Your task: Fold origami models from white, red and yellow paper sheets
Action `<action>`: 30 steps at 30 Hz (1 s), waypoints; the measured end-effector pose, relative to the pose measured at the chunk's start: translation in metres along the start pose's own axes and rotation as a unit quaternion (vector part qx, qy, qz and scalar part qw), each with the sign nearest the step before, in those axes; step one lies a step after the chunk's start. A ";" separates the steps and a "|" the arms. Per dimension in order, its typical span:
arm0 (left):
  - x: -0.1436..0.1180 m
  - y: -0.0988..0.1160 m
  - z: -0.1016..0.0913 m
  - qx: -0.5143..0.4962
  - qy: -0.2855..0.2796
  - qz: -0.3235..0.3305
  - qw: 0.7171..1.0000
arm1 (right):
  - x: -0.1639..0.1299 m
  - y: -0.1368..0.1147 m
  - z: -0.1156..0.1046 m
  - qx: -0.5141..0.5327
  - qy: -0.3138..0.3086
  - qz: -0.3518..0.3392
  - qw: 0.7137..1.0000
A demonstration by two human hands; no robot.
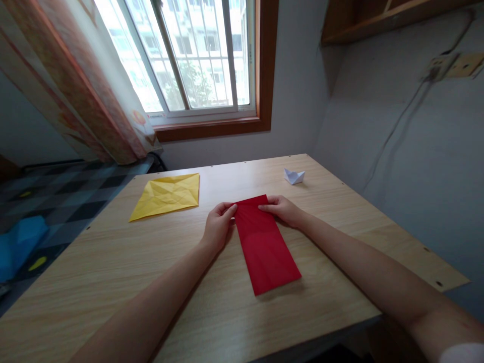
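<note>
A red sheet of paper [266, 247], long and narrow as if folded over, is held at its far end between my two hands. My left hand [219, 222] pinches its far left corner, thumb on top and fingers underneath. At the far right corner my right hand [283, 209] grips it the same way, the thumb lying on the red surface. The near end of the paper reaches toward the table's front edge. Most fingertips are hidden beneath the sheet.
Creased yellow paper [170, 194] lies at the far left of the wooden table [151, 262]. A small white paper boat [294, 176] stands at the back right. Beyond the left edge are a checked bed cover [91, 184] and a blue object [22, 244]. A wall borders the right.
</note>
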State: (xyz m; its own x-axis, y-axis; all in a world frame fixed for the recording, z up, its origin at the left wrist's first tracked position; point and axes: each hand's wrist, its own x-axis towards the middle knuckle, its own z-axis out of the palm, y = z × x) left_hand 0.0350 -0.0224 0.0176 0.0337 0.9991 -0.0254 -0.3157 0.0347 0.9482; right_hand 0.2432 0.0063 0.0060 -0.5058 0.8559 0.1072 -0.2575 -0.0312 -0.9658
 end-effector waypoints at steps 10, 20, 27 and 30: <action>0.000 -0.002 -0.001 0.029 0.007 0.023 0.999 | -0.001 -0.001 0.002 0.013 -0.006 0.000 1.000; 0.002 0.008 -0.005 0.170 -0.006 0.096 0.981 | -0.001 -0.001 0.001 0.012 -0.005 0.006 1.000; 0.007 0.017 -0.014 0.362 0.001 0.183 0.914 | -0.002 -0.002 0.002 0.009 0.008 0.009 1.000; 0.009 0.017 -0.015 0.367 -0.008 0.188 0.911 | -0.002 -0.003 0.003 0.002 0.006 0.010 1.000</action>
State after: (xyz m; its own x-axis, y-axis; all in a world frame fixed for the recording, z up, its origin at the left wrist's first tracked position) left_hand 0.0158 -0.0125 0.0288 0.0688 0.9364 0.3442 0.4111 -0.3409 0.8454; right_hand 0.2428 0.0034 0.0095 -0.5009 0.8612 0.0858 -0.2508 -0.0496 -0.9668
